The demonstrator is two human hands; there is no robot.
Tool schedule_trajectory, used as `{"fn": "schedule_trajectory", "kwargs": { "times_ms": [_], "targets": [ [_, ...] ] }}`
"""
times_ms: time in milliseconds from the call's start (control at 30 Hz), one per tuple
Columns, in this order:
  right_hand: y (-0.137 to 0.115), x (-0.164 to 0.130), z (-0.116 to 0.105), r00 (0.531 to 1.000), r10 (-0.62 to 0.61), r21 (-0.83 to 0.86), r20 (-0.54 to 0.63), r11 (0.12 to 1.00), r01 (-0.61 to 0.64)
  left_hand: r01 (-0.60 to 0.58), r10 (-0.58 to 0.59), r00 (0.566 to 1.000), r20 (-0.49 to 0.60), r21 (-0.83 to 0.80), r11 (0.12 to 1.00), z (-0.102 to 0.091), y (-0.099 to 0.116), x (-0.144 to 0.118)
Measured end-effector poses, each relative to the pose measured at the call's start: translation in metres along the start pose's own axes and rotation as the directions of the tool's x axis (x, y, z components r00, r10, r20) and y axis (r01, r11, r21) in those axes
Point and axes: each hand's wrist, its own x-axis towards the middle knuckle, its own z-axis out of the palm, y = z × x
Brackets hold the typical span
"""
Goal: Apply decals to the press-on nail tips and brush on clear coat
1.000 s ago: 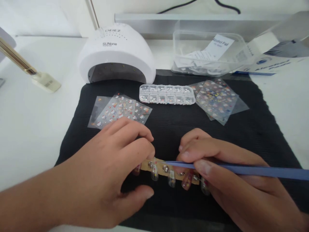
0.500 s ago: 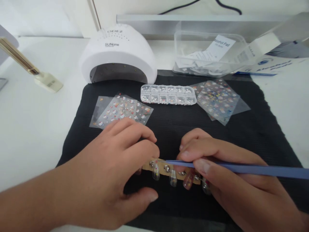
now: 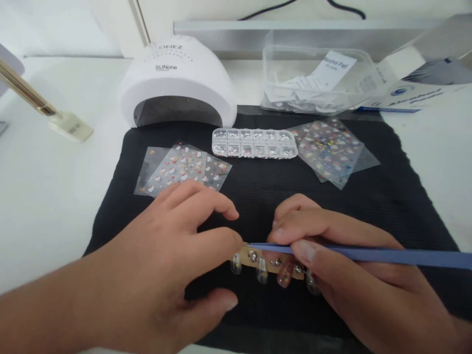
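Blue tweezers point(image 3: 372, 254) lie pinched between the thumb and fingers of my right hand point(image 3: 354, 255). Their thin tip points left and meets the index fingertip of my left hand point(image 3: 173, 250). That hand has thumb and fingers apart, its index finger over the left end of a tan display strip point(image 3: 245, 255) with round metal studs. Along the strip's near edge stand several false nails: a clear nail point(image 3: 236, 264) beside my left fingertip, another clear nail point(image 3: 262, 271), and a pinkish nail point(image 3: 285, 274). My right fingers cover part of the strip. Whether anything sits at the tweezers' tip is hidden.
A white nail lamp point(image 3: 177, 78) stands at the back left. Behind my hands lie a clear compartment case point(image 3: 254, 143) of small gems, sticker sheets point(image 3: 184, 169) and more sticker sheets point(image 3: 332, 150). A plastic box point(image 3: 309, 93) holds alcohol pads. A polish bottle point(image 3: 70, 125) lies at left.
My left index finger has come over the tweezers' tip and the top of the leftmost visible clear nail, hiding them. The tweezers stay in my right hand; the whole view has shifted slightly.
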Motion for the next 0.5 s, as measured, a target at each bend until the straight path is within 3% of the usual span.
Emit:
{"fn": "schedule_trajectory", "kwargs": {
  "times_ms": [333, 500],
  "targets": [
    [0.0004, 0.0030, 0.0014, 1.000, 0.013, -0.010, 0.016, 1.000, -0.013, -0.002, 0.002, 1.000, 0.023, 0.009, 1.000, -0.0001, -0.0017, -0.0007],
    [-0.0013, 0.0002, -0.0003, 0.998, 0.054, 0.111, -0.027, 0.992, -0.051, -0.008, 0.008, 1.000, 0.017, 0.005, 1.000, 0.0007, -0.0009, -0.0005]
  ]
}}
